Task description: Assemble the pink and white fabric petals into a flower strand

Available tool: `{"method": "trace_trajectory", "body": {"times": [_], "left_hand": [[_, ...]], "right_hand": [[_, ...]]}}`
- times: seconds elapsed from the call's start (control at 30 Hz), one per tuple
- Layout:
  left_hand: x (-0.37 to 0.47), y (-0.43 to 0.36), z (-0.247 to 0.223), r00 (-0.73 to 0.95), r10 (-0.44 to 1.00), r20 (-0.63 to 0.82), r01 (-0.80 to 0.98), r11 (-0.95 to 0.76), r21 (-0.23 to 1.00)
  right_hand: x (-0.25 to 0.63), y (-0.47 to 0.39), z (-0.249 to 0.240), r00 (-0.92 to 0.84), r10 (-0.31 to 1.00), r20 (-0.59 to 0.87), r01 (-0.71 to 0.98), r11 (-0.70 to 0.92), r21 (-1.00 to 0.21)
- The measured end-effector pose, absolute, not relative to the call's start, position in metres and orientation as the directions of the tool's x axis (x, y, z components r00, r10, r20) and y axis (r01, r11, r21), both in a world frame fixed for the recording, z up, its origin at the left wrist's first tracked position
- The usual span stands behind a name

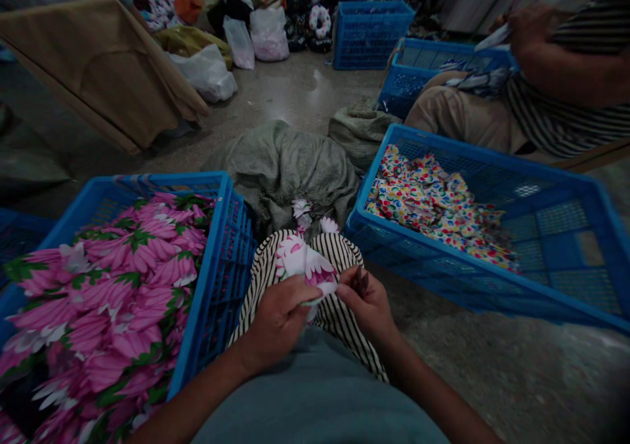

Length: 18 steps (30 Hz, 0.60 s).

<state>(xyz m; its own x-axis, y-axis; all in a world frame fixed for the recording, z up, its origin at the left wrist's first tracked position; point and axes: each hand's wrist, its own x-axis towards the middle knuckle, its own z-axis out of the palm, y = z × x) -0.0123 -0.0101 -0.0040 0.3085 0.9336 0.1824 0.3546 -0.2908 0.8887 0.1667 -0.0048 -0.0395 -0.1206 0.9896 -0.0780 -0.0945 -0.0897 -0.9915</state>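
Over my striped lap [344,332], a white and pink petal-edged fabric piece [302,260] is pinched at its lower edge by my left hand [283,313], thumb and fingers closed. My right hand [367,303] is closed at the piece's right side, its fingertips touching the white edge; a small dark thing shows between its fingers, too small to name. More petal pieces [329,225] lie just beyond my knees. To the left, a blue crate [224,234] holds a heap of pink fabric flowers with green parts [142,267].
Patterned fabric pieces [433,201] fill part of a blue crate [462,254] at right. Grey-green sacks [295,168] lie ahead. A person in stripes [556,90] sits at upper right. A brown-covered object [98,70] stands upper left, near white bags [209,70].
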Motion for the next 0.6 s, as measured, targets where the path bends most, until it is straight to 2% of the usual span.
{"method": "trace_trajectory", "body": {"times": [0.07,0.1,0.17,0.23,0.33,0.4,0.53,0.6], "left_hand": [[-0.018,-0.010,-0.005,0.457,0.795,0.398,0.415,-0.587,0.695],[-0.020,-0.010,-0.005,0.520,0.726,0.451,0.441,-0.680,0.586],[-0.022,-0.011,-0.006,0.607,0.631,0.484,0.490,-0.776,0.396],[-0.022,-0.011,-0.006,0.657,0.585,0.475,0.514,-0.809,0.284],[-0.022,-0.012,-0.006,0.692,0.545,0.474,0.502,-0.835,0.227],[-0.022,-0.013,-0.006,0.703,0.539,0.465,0.495,-0.839,0.225],[-0.023,-0.014,-0.008,0.701,0.554,0.449,0.488,-0.832,0.264],[-0.023,-0.015,-0.010,0.681,0.570,0.459,0.468,-0.822,0.326]], "right_hand": [[0.174,-0.009,-0.041,-0.168,0.984,-0.061,-0.095,-0.078,-0.992],[0.178,-0.011,-0.041,-0.207,0.977,-0.050,-0.086,-0.069,-0.994],[0.187,-0.015,-0.037,-0.293,0.956,-0.026,-0.035,-0.038,-0.999],[0.195,-0.017,-0.031,-0.367,0.930,0.008,0.058,0.032,-0.998],[0.203,-0.014,-0.020,-0.466,0.881,0.083,0.182,0.187,-0.965],[0.205,-0.010,-0.015,-0.524,0.845,0.105,0.206,0.246,-0.947],[0.207,-0.002,-0.012,-0.581,0.811,0.071,0.189,0.219,-0.957],[0.208,-0.001,-0.013,-0.597,0.802,0.032,0.176,0.170,-0.970]]}}
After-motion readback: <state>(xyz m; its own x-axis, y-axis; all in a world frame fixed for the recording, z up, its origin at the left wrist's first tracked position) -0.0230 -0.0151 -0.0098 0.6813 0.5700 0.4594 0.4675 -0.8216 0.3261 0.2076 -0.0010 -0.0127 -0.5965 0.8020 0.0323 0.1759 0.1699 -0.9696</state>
